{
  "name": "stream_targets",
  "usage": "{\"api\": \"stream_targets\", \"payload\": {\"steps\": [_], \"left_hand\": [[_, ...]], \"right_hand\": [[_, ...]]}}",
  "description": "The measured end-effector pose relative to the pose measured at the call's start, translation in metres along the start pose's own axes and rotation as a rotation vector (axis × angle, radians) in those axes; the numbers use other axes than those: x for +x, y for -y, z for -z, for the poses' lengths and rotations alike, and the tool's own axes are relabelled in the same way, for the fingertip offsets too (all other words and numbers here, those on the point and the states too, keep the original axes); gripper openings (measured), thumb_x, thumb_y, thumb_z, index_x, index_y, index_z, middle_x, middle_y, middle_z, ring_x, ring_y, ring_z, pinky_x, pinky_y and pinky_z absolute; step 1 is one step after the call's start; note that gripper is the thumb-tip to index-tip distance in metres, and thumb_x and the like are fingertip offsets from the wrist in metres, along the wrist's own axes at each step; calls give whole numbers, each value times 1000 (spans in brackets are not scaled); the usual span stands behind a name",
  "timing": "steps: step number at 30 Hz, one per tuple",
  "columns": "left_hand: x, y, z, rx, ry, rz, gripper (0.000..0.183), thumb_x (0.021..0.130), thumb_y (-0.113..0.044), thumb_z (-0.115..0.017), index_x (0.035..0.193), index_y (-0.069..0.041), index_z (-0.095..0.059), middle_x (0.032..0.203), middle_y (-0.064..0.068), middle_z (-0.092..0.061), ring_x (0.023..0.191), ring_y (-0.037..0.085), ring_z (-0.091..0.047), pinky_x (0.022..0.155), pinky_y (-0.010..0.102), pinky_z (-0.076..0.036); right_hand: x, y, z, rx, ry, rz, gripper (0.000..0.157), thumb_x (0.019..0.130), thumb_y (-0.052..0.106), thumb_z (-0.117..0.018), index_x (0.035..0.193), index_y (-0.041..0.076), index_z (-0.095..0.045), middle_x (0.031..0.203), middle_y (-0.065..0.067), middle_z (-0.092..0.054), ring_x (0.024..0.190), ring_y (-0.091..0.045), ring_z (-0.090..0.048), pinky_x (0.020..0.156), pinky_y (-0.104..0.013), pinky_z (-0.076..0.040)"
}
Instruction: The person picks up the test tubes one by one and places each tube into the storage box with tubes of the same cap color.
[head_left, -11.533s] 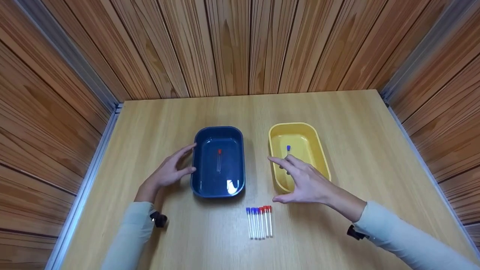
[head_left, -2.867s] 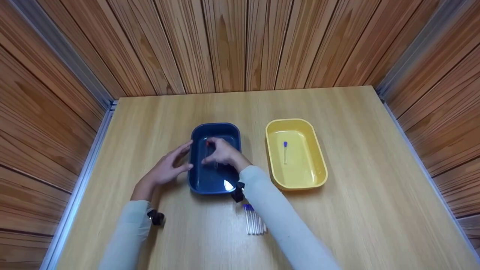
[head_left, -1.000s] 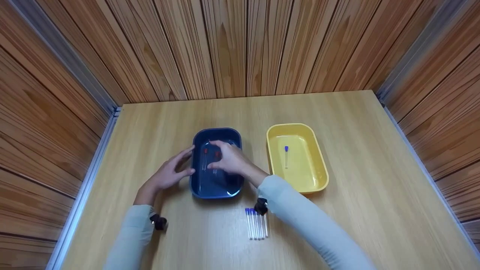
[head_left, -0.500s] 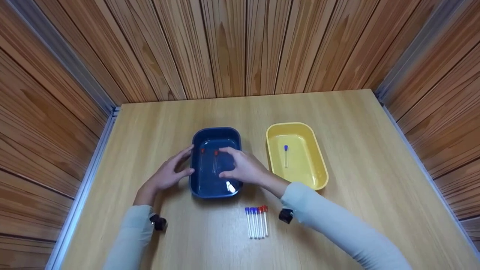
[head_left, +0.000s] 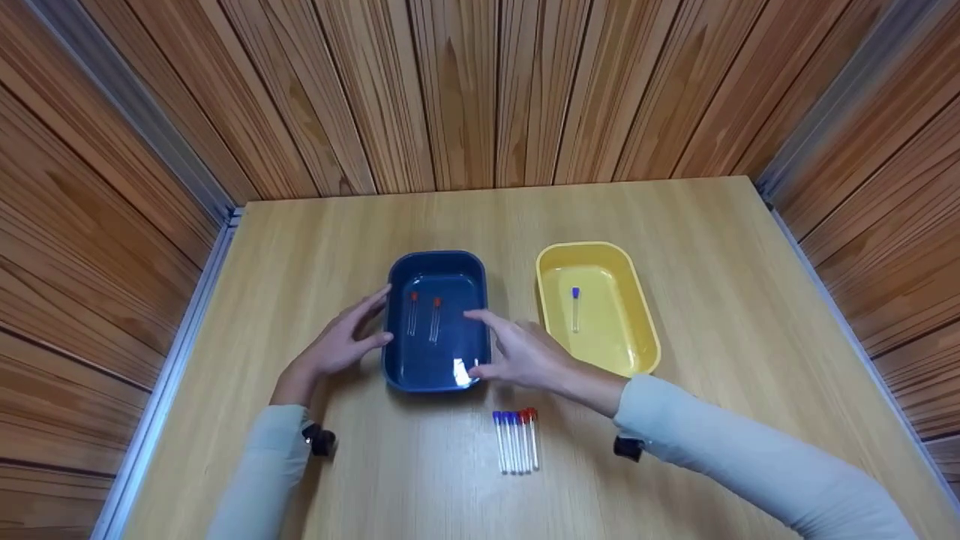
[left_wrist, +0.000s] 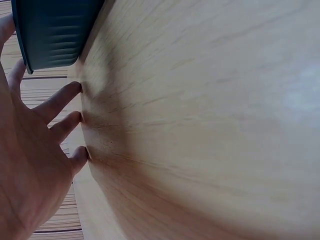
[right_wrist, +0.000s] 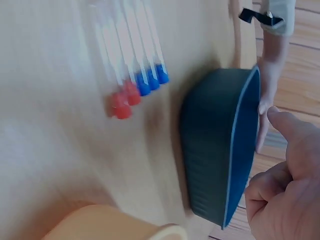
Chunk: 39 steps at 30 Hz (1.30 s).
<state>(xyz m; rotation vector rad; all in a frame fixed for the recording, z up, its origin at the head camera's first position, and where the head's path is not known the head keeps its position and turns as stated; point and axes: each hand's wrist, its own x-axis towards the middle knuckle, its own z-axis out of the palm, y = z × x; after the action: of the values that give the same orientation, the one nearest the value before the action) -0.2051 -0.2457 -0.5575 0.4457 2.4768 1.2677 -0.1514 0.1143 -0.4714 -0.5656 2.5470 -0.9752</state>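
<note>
My left hand [head_left: 337, 341] rests at the left side of the blue tray [head_left: 420, 367], thumb and index finger at its rim. In the left wrist view its other fingers [left_wrist: 60, 102] spread down to the tabletop. Over the tray's right edge is my right hand [head_left: 529, 356], thumb and index finger apart with nothing between them. Two clear tubes with red caps lie in the blue tray, a left tube [head_left: 412, 315] and a right tube [head_left: 436, 322]. A blue-capped tube [head_left: 575, 309] lies in the yellow tray [head_left: 611, 330].
In front of the trays lies a row of several clear tubes [head_left: 516, 444], blue caps on the left and red caps on the right. Wood-plank walls [head_left: 465, 97] enclose the wooden table [head_left: 337, 240] at the back and sides.
A second red-capped tube has come into the blue tray, and the row has one fewer red cap. My right hand let it go and moved right; the left hand stayed at the rim.
</note>
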Motion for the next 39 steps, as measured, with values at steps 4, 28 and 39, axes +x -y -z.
{"api": "stream_targets", "payload": {"steps": [4, 28, 39], "left_hand": [[0, -1, 0, 9, 1, 3, 87, 112, -44, -70, 182, -37, -19, 188, 12, -32, 176, 40, -30, 142, 72, -20], [2, -2, 1, 36, -4, -3, 81, 114, -46, -65, 181, -40, -19, 188, 11, -31, 175, 41, -31, 140, 76, -18], [-1, -3, 2, 6, 5, 7, 82, 115, -43, -65, 181, -42, -17, 189, 8, -30, 176, 40, -28, 140, 76, -17]], "right_hand": [[-12, -7, 0, -32, 18, 21, 91, 95, 36, -94, 171, 19, -47, 62, 7, -48, 48, -11, -46, 51, -18, -33], [-65, -60, -17, -52, 22, 75, 116, 83, 55, -100, 173, 14, -38, 64, 14, -43, 52, -1, -34, 52, -17, -27], [-75, -87, -38, -152, 70, 83, 131, 74, 70, -99, 175, 17, -36, 67, 15, -40, 55, -2, -29, 56, -20, -24]]}}
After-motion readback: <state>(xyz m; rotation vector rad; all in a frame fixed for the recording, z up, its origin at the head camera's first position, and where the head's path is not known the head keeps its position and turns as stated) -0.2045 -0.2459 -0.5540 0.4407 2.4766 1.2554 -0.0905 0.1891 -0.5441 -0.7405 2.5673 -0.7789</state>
